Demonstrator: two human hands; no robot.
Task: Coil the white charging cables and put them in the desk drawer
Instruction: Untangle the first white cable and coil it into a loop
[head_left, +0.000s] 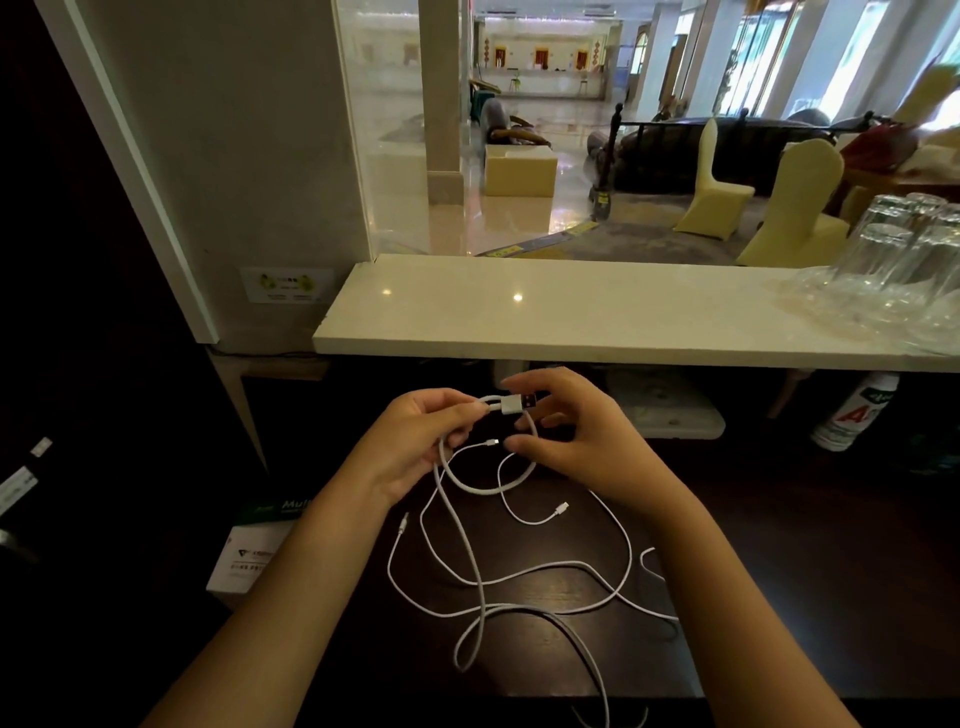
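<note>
At the lower left of the frame a white box (244, 551) sits on the dark counter (779, 571). Just left of centre, the left hand (415, 441) pinches the white charging cable (470, 561) with curled fingers. The USB plug (519, 403) lies horizontal, its metal end pointing right, clamped in the right hand (571, 431). Loose cable sprawls below toward the bottom edge. Upturned glasses (904, 260) stand on the pale ledge (571, 312), upper right.
</note>
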